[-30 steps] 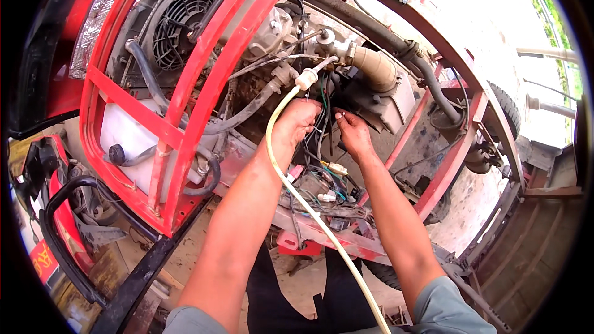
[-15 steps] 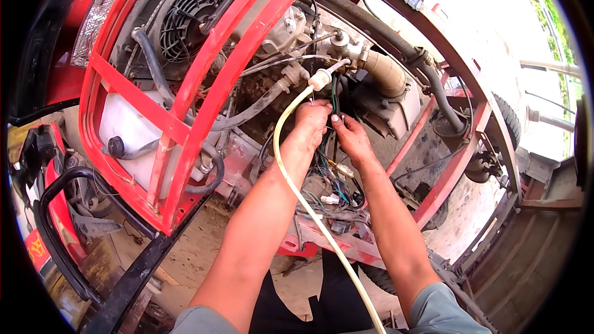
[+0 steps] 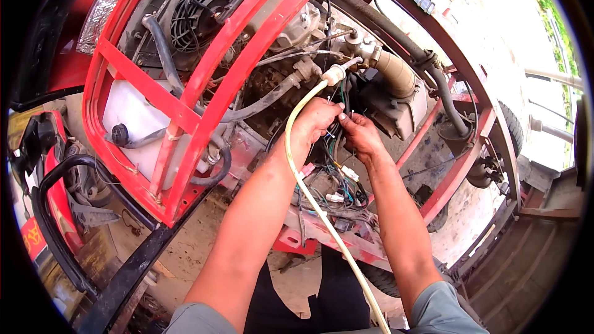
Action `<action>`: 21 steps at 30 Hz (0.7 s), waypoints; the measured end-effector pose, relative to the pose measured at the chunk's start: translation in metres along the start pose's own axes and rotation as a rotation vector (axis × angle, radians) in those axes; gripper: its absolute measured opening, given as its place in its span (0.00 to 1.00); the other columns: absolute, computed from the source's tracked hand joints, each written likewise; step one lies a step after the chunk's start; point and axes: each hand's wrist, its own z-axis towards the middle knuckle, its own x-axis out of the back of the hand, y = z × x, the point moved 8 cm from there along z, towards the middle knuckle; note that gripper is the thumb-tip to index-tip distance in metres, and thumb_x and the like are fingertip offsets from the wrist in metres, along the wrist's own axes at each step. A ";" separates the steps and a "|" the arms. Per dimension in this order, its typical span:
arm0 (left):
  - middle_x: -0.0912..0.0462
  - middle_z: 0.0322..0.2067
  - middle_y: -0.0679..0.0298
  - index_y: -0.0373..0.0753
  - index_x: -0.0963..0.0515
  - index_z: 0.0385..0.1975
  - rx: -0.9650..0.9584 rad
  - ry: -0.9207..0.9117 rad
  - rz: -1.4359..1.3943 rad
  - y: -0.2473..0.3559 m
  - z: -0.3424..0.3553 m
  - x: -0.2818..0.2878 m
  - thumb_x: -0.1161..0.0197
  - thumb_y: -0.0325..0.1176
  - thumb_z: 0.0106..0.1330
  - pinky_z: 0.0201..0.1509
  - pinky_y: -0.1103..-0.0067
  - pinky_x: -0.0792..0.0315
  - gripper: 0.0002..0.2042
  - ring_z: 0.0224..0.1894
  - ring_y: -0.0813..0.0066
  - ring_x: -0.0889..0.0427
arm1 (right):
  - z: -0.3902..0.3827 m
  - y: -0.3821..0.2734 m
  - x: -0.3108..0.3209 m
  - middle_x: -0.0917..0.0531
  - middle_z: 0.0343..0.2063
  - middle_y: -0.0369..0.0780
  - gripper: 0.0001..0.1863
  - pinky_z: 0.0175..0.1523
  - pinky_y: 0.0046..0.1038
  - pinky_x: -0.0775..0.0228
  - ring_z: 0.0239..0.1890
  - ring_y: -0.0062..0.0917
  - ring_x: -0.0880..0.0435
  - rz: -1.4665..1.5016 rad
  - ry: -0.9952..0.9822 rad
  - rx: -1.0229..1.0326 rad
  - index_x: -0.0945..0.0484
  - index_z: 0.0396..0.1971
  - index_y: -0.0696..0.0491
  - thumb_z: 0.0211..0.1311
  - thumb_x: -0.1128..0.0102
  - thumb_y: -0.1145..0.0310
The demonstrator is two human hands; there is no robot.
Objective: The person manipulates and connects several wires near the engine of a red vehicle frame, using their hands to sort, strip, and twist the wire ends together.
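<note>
My left hand [image 3: 320, 117] and my right hand [image 3: 362, 137] work close together inside the open engine bay, fingers pinched. Between them runs a bundle of black and green wires [image 3: 346, 91]. Small thin white ends poke out by both hands' fingertips; they look like parts of a thin white strip at the wires, though the fingers hide most of it. Just above my left hand is a pale in-line filter [image 3: 334, 75]. Its cream hose [image 3: 289, 139] passes over my left wrist and down between my arms. Below the hands lie loose wires with white connectors [image 3: 350, 174].
Red frame bars [image 3: 213, 68] cross at the left, before a radiator fan [image 3: 204, 9] and a white tank [image 3: 133, 108]. The dirty engine [image 3: 297, 29] sits beyond my hands. To the right are a tan ribbed duct [image 3: 396, 74], a dark box [image 3: 388, 104] and a red side rail [image 3: 455, 170].
The whole view has shifted slightly, with the engine bay now a little lower and to the right. Both hands remain pinched at the same wires, their fingertips slightly rearranged.
</note>
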 end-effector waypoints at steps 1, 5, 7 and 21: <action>0.34 0.16 0.76 0.45 0.23 0.25 -0.023 0.005 0.017 0.000 0.004 -0.002 0.32 0.39 0.72 0.19 0.80 0.52 0.13 0.15 0.84 0.43 | 0.001 -0.001 -0.001 0.26 0.22 0.26 0.13 0.22 0.22 0.51 0.17 0.11 0.41 -0.061 0.026 0.029 0.17 0.40 0.52 0.75 0.35 0.57; 0.27 0.20 0.74 0.45 0.21 0.25 -0.206 0.115 0.083 -0.011 0.028 0.008 0.29 0.36 0.69 0.21 0.78 0.47 0.11 0.18 0.82 0.37 | -0.004 -0.012 -0.018 0.17 0.33 0.32 0.16 0.41 0.22 0.32 0.34 0.16 0.25 -0.278 0.034 0.162 0.18 0.51 0.58 0.76 0.40 0.60; 0.25 0.22 0.73 0.44 0.20 0.27 -0.187 0.114 0.003 -0.013 0.027 -0.002 0.28 0.34 0.68 0.22 0.77 0.45 0.09 0.20 0.81 0.33 | -0.008 -0.011 -0.002 0.16 0.35 0.33 0.17 0.43 0.22 0.31 0.35 0.17 0.24 -0.269 0.088 0.081 0.18 0.51 0.59 0.77 0.42 0.60; 0.16 0.28 0.72 0.44 0.19 0.36 -0.062 0.058 -0.134 -0.025 0.029 -0.001 0.33 0.33 0.73 0.18 0.82 0.45 0.04 0.17 0.87 0.37 | -0.075 -0.062 0.004 0.13 0.38 0.50 0.10 0.47 0.39 0.23 0.41 0.42 0.13 -0.849 0.681 0.729 0.13 0.47 0.55 0.72 0.38 0.70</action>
